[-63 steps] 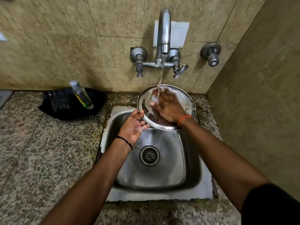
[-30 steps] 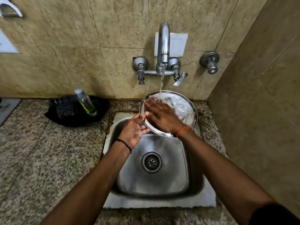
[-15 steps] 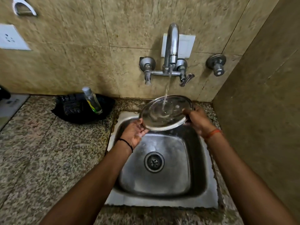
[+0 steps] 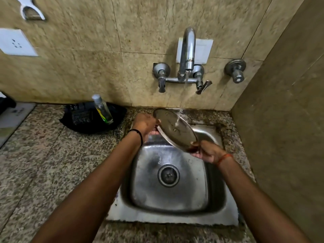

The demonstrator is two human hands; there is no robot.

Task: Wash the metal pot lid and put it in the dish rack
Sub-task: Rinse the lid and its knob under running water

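The round metal pot lid (image 4: 175,128) is held tilted over the back of the steel sink (image 4: 171,216), under the running tap (image 4: 188,48). Water falls onto its upper face. My left hand (image 4: 146,124), with a black band at the wrist, grips the lid's upper left rim. My right hand (image 4: 207,151), with an orange band at the wrist, grips the lid's lower right rim. No dish rack is in view.
A black tray (image 4: 84,121) with a clear bottle (image 4: 102,109) sits on the granite counter (image 4: 43,163) left of the sink. A tiled wall stands close on the right. A socket (image 4: 15,42) is on the back wall at the left.
My right hand stopped rubbing the lid's face and took its right rim. Both hands turned the lid, so it now slopes down to the right under the stream.
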